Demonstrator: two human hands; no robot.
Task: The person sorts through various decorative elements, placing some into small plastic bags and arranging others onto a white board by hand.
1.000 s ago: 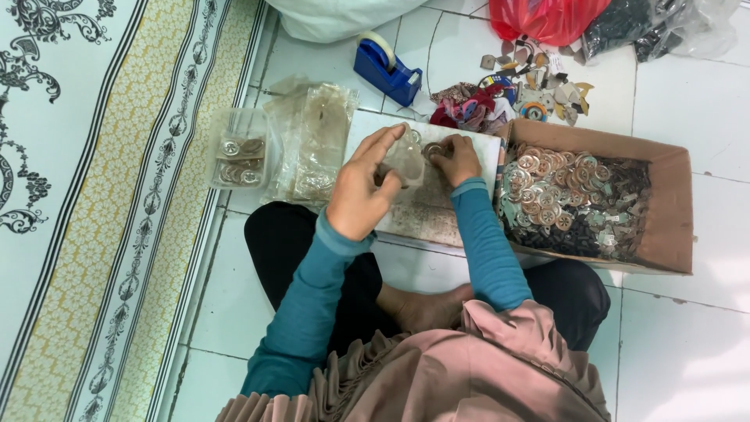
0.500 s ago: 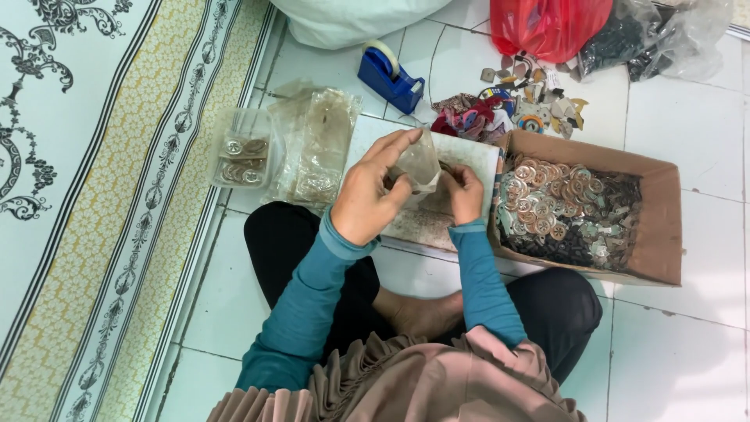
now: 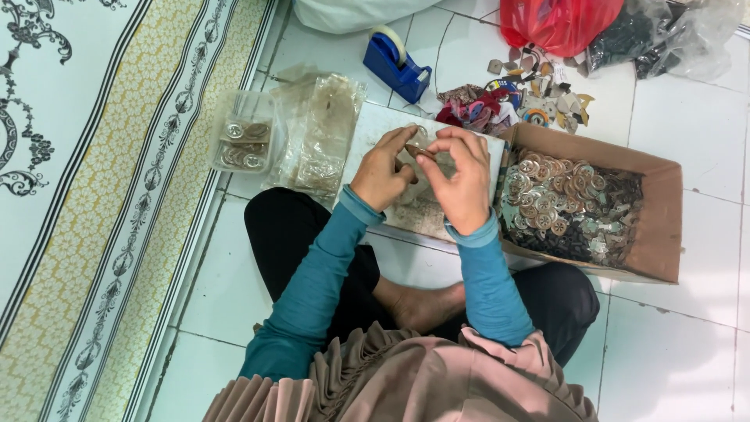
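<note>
Left hand (image 3: 383, 170) and right hand (image 3: 461, 184) close together above a white board (image 3: 375, 125), fingertips pinched on one small brownish metal piece (image 3: 416, 150) held between them; both grips clamped on that piece. Just beneath, a clear plastic bag (image 3: 418, 199), half hidden by the hands. Right of the right hand, touching the board's edge, a cardboard box (image 3: 664, 227) heaped with round metal trinkets (image 3: 562, 199). Left of the left hand, flat clear packets (image 3: 324, 133) and a small clear tub (image 3: 242, 141). Farther ahead, a blue tape dispenser (image 3: 398, 66).

Likely slip: piece small, pinched by fingertips only, easily dropped among the loose trinkets.

Half a second back: clear bag raised in the left hand; now down, hands nearer each other.
</note>
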